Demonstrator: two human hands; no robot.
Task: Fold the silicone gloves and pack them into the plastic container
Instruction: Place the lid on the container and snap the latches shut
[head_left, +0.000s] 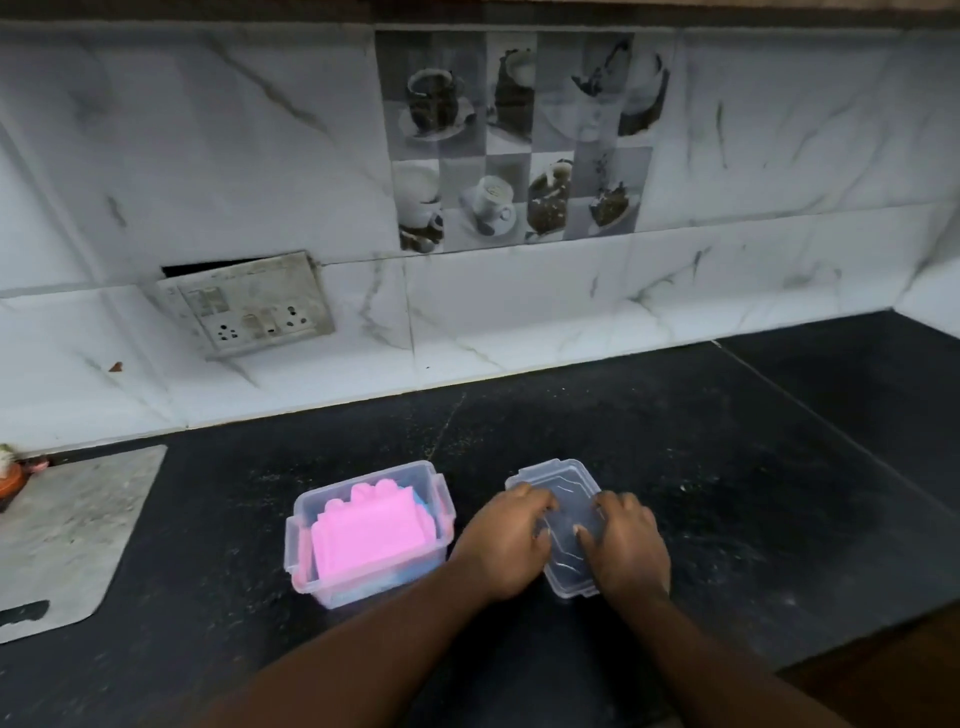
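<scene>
A clear plastic container (439, 499) stands open on the black counter, left of my hands. A folded pink silicone glove (366, 535) lies inside it, on top of something blue (422, 503) that shows at the edges. The container's clear lid (563, 488) lies flat on the counter to its right. My left hand (506, 543) rests on the lid's left side and my right hand (628, 545) on its right side, fingers curled onto it. Whether the lid is lifted off the counter I cannot tell.
A grey marble slab (67, 525) lies at the counter's left. A white marble tiled wall with a switch and socket plate (249, 306) rises behind. An orange object (8, 475) sits at the far left edge. The counter's front edge (857, 644) runs at the lower right.
</scene>
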